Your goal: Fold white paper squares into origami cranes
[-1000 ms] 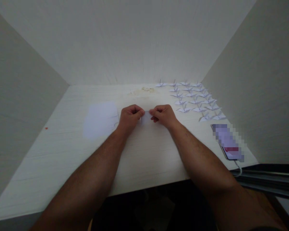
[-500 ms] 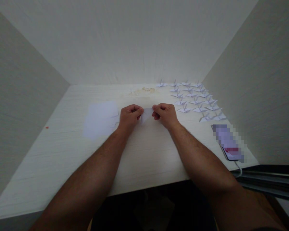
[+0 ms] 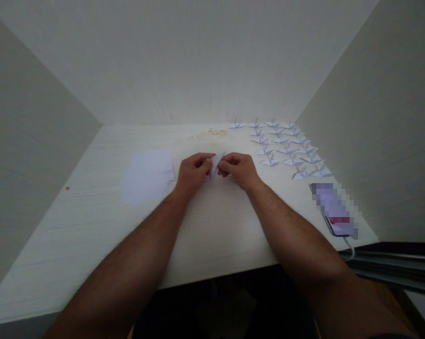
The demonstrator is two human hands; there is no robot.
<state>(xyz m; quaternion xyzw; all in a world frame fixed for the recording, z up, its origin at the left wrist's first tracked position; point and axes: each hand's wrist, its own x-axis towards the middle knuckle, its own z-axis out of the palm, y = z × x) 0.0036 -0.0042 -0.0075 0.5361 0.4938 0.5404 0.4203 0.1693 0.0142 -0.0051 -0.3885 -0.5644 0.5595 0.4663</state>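
Observation:
A small folded piece of white paper (image 3: pixel 215 163) is held between both my hands just above the white table (image 3: pixel 212 226). My left hand (image 3: pixel 193 172) pinches its left side with curled fingers. My right hand (image 3: pixel 239 168) pinches its right side, fingers also closed. The paper stands on edge, its point up, and the two hands nearly touch around it.
A stack of white paper sheets (image 3: pixel 148 175) lies left of my hands. Several folded paper cranes (image 3: pixel 286 148) stand in rows at the back right. A phone (image 3: pixel 334 209) with a cable lies near the right front edge. White walls enclose three sides.
The hands have come closer together and the paper, first lying flatter between them, is now folded up narrow and upright.

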